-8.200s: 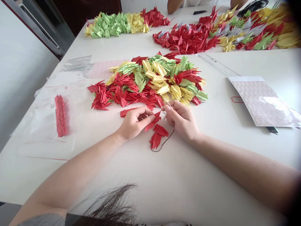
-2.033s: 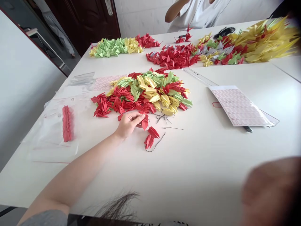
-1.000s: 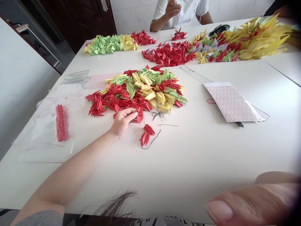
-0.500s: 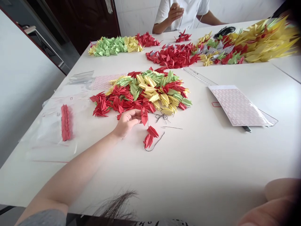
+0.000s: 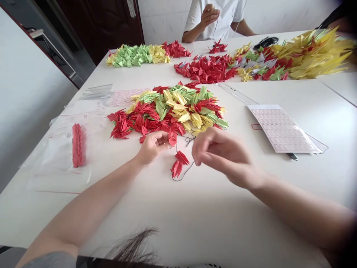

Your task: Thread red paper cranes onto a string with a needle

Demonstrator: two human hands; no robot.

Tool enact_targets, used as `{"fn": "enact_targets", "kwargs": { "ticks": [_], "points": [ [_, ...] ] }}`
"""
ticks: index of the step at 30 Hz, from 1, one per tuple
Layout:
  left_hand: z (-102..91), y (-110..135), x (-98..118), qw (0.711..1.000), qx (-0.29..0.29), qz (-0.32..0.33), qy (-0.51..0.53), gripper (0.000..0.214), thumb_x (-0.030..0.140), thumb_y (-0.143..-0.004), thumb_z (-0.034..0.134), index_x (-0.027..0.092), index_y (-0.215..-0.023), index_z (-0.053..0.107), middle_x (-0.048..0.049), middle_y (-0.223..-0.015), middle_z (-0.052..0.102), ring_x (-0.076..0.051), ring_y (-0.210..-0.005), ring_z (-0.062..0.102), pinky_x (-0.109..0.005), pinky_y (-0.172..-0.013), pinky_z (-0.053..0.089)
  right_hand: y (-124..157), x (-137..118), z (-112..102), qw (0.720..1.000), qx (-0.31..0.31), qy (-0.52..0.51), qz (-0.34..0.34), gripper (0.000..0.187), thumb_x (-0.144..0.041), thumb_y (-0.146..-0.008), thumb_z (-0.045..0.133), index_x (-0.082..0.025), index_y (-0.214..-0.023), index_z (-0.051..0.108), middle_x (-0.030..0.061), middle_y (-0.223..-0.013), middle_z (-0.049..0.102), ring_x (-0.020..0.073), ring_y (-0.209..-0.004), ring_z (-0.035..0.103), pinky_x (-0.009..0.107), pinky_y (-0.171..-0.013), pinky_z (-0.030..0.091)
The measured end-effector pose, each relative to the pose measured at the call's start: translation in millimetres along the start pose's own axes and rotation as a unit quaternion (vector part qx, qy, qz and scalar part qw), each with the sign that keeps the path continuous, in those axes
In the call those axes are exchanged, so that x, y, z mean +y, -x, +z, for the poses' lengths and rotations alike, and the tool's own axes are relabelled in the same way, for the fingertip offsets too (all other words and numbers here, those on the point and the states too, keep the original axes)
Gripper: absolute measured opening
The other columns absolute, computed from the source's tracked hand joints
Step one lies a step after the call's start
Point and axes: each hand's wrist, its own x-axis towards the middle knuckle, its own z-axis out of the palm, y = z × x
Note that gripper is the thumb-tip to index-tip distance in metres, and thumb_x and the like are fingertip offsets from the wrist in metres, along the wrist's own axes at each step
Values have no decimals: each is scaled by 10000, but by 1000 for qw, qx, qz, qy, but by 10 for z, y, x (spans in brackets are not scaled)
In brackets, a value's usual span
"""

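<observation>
My left hand is closed in a pinch on a red folded paper crane, held just above the table at the pile's near edge. From it a dark thread runs down to two more red cranes lying on the table. My right hand is to the right of these, slightly smeared by motion. Its fingers are curled and its thumb is drawn in, over the spot where a needle lay. Whatever is between those fingertips, if anything, is hidden. A tangle of black thread shows between the hands.
Beyond my hands is a pile of red, yellow and green paper cranes. Left lie plastic bags and a red stack of folded paper. A label sheet and ruler are right. A person sits opposite, holding thread.
My right hand has come in from the lower right corner to the middle, covering the needle's place. My left hand still holds the red crane in nearly the same spot.
</observation>
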Motion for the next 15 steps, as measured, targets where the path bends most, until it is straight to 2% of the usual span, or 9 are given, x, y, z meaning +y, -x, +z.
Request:
{"fn": "enact_targets", "kwargs": {
  "ticks": [3, 6, 10, 15],
  "points": [
    [7, 10, 38, 1000, -9, -4, -8, 389, 383, -654, 905, 136, -890, 717, -67, -857, 743, -179, -814, 696, -316, -803, 566, -203, 395, 125, 995, 63, -57, 53, 336, -487, -867, 734, -212, -862, 541, -22, -720, 534, 94, -570, 458, 245, -510, 408],
    [18, 21, 60, 999, -32, -8, -17, 387, 397, -680, 892, 134, -909, 722, -88, -899, 759, -198, -844, 715, -322, -813, 570, -183, 664, 186, 988, 101, -60, 96, 399, -544, -842, 733, -218, -925, 517, -46, -687, 504, 95, -562, 444, 246, -515, 392],
    [39, 48, 55, 998, -54, 1, -37, 344, 400, -743, 847, 139, -932, 728, -97, -955, 766, -211, -899, 720, -317, -830, 569, -109, 789, 220, 991, 73, -31, 110, 415, -518, -822, 759, -218, -948, 503, -82, -632, 440, 90, -546, 424, 245, -527, 394],
    [62, 87, 55, 993, -91, 14, -70, 257, 362, -815, 777, 136, -927, 728, -89, -938, 762, -204, -895, 716, -294, -811, 571, -118, 829, 233, 986, 78, -61, 138, 442, -538, -803, 777, -212, -881, 489, -55, -675, 496, 87, -567, 453, 242, -527, 413]
  ]
}}
